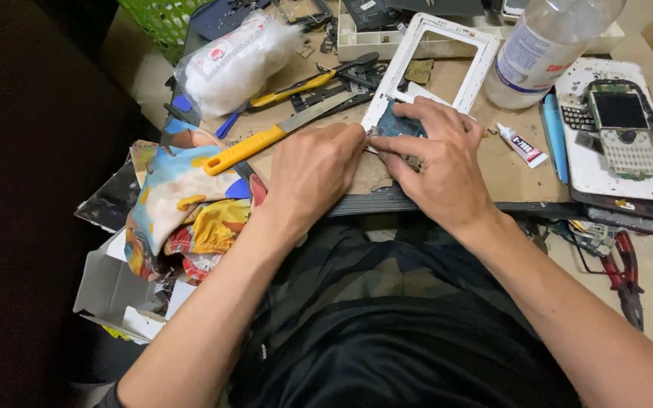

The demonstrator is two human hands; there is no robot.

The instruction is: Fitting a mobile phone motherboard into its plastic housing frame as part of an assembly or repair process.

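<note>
Working at the cluttered bench (pixel 523 177), both hands meet on a small blue circuit board (pixel 396 125) at twelve o'clock from the body. The right hand (pixel 436 162) should press flat, pinning it steady, while the left hand (pixel 313 172), curled closed, guides a thin tool, barely visible, along its nine o'clock edge.

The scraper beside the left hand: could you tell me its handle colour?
Yellow handle on the scraper, head view.

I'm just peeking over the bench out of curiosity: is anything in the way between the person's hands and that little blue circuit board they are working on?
Nothing visible is. The right hand lies on the blue circuit board, and the left hand meets it at the board's near edge.
</note>
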